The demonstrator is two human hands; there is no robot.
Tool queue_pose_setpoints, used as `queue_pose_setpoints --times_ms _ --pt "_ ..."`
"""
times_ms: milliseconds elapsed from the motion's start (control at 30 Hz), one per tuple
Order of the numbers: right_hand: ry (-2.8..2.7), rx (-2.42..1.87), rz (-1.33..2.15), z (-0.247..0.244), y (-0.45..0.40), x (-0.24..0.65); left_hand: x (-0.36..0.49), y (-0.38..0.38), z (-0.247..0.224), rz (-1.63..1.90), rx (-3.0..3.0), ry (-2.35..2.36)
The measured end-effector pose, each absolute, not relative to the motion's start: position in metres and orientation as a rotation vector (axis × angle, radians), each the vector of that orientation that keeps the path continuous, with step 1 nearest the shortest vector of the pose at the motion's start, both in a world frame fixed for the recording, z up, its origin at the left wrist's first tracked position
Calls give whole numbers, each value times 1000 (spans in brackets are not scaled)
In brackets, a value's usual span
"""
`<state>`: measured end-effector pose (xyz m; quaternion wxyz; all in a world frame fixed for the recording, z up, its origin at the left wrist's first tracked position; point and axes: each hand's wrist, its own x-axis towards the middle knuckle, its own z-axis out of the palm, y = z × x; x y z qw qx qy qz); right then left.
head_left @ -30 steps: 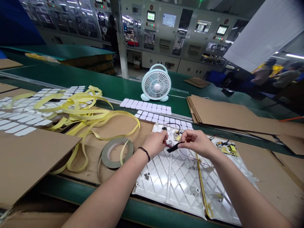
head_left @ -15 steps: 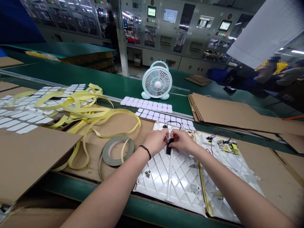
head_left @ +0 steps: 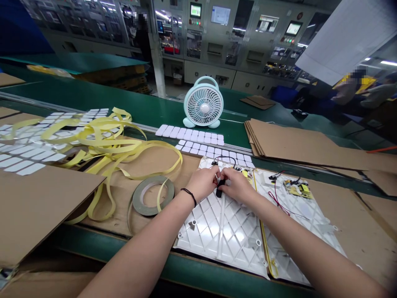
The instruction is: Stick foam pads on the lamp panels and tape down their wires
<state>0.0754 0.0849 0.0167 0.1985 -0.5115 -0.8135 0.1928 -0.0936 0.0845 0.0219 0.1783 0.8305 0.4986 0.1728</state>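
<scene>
Both hands meet over the upper part of a white ribbed plastic panel (head_left: 229,236). My right hand (head_left: 238,185) pinches a short black strip (head_left: 219,191), which lies against the panel's raised centre ridge. My left hand (head_left: 201,183) is closed beside it with the fingertips together; what they grip is hidden, though a bit of red wire shows close by. Above the hands, a black cable (head_left: 229,157) arcs near the panel's top edge. A second white panel (head_left: 300,227) lies to the right, carrying a yellow circuit board (head_left: 297,188) and loose red wires (head_left: 279,203).
A tape roll (head_left: 149,203) and tangled yellow strips (head_left: 102,140) lie left of the panels. Sheets of white pads (head_left: 189,135) line the back, before a small fan (head_left: 204,105). Cardboard sheets are stacked right (head_left: 297,145) and left (head_left: 46,203). People sit at far right.
The whole view has shifted slightly. My hands stay together at the same spot on the panel, and the right fingers still pinch the black strip.
</scene>
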Motion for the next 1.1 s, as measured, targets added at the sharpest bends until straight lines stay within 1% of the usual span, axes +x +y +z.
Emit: queue_pose_setpoints --times_ms 133,333,433,600,767,1100 --pt "-2383 -1385 452 19 81 74 -93 84 22 477 2398 1431" --pt "-2590 -1227 190 23 75 71 -92 82 28 408 2419 1469" --pt "-2558 -1276 240 22 74 71 -92 81 28 405 2408 1465" --pt "-2330 -1512 431 19 77 73 -92 83 23 461 2388 1420" --pt "-2279 -1543 575 21 77 73 -92 85 20 467 2410 1431" --pt "-2194 -1689 473 19 77 67 -93 84 24 453 2402 1396"
